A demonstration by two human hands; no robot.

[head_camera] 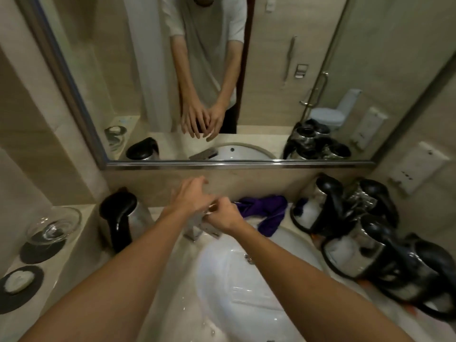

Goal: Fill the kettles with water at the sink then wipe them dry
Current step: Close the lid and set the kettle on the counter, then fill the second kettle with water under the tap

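My left hand hovers over the chrome faucet with its fingers stretched toward the back wall and nothing in it. My right hand sits just right of it, fingers curled down over the faucet's top lever. One steel kettle with a black handle stands left of the faucet. Several more kettles crowd the counter on the right, among them one at the back and one nearer. A purple cloth lies bunched behind the white sink basin. The view is blurred.
A wide mirror rises behind the counter and reflects both hands and the kettles. On a raised ledge at the left sit a glass dish and a soap dish on dark mats. A wall box hangs at the right.
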